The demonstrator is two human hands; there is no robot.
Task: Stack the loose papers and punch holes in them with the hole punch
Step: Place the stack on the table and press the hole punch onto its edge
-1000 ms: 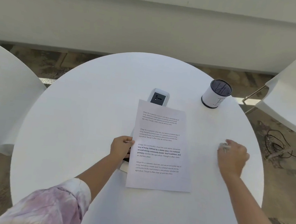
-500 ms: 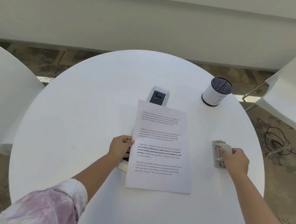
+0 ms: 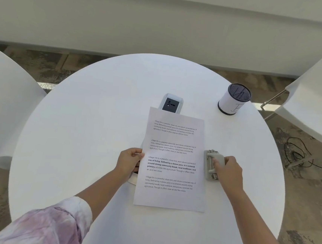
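Papers (image 3: 173,162) are lying in a stack near the middle of the round white counter (image 3: 76,133), printed side up, with four blocks of text showing on the top sheet. The left hand (image 3: 129,163) is pinching the stack's left edge, thumb on top and fingers curling underneath, its grip closed on the sheets. The right hand (image 3: 228,171) is wrapping over a grey hole punch (image 3: 212,165), its grip closed around the handle; the punch is sitting on the counter just beside the stack's right edge, though whether it is touching the paper cannot be told. A small grey device with a dark face (image 3: 171,103) is lying partly under the stack's far edge. A white cup with a dark mesh top (image 3: 233,99) is standing farther back on the right. A pink mottled sleeve (image 3: 48,223) is covering the left forearm.
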